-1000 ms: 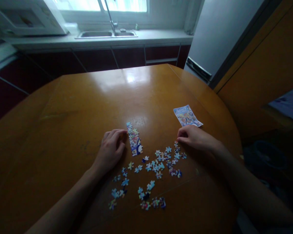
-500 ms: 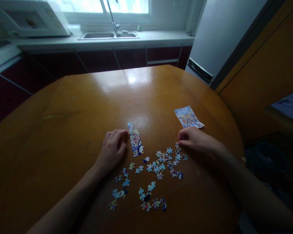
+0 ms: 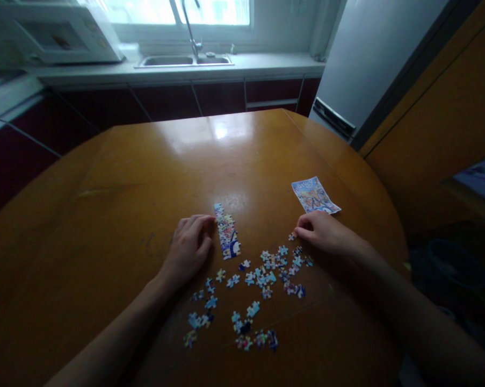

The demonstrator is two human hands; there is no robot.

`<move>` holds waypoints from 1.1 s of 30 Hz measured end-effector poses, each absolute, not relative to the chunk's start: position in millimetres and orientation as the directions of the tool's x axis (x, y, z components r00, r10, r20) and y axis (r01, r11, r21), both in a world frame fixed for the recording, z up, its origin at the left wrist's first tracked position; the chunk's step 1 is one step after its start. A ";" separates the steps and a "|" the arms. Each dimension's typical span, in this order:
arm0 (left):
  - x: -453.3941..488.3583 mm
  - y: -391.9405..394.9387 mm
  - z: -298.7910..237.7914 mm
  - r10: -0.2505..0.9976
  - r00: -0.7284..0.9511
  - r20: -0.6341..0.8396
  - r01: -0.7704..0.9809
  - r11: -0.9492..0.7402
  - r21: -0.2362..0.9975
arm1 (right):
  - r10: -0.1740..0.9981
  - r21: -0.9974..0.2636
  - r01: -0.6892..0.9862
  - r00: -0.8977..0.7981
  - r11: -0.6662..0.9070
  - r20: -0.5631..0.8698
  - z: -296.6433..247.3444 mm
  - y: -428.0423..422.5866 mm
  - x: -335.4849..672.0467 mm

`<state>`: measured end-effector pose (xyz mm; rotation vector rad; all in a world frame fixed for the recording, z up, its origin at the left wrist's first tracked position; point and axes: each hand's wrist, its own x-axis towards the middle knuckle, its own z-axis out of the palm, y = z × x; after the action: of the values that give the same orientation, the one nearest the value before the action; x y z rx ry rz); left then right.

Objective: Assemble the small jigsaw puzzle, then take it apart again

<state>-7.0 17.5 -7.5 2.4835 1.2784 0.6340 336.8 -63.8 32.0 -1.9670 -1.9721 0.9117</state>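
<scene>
My left hand [image 3: 190, 244] lies on the table left of a joined strip of jigsaw puzzle [image 3: 227, 231]. Its fingertips touch the strip's left edge, and the thumb stands apart from the bent fingers. On the right, my right hand [image 3: 320, 231] is closed in a pinch on a small puzzle piece [image 3: 292, 236], partly covered by the fingertips. Loose puzzle pieces [image 3: 260, 277] lie scattered in front of and between the hands, several of them clustered or overlapping. Just beyond my right hand is a printed picture sheet [image 3: 313, 193].
The brown wooden table [image 3: 153, 166] has a rounded edge on the right. Behind it run a counter with a sink [image 3: 167, 61] and a microwave [image 3: 60, 37]. A refrigerator [image 3: 371, 59] stands at the back right.
My right hand has drawn the puzzle piece slightly away from the loose pieces beside it. My left hand stays at the strip. The whole view has shifted a little.
</scene>
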 end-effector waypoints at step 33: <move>-2.6 10.7 -4.5 0.835 0.484 0.262 0.685 -0.548 0.479 | 0.933 -0.603 0.714 -0.302 0.357 0.194 15.3 -75.1 277.7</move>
<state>-2.6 10.7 -4.5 2.4244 1.2836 0.6809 277.7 -75.1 15.3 -1.4264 -2.1071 0.5603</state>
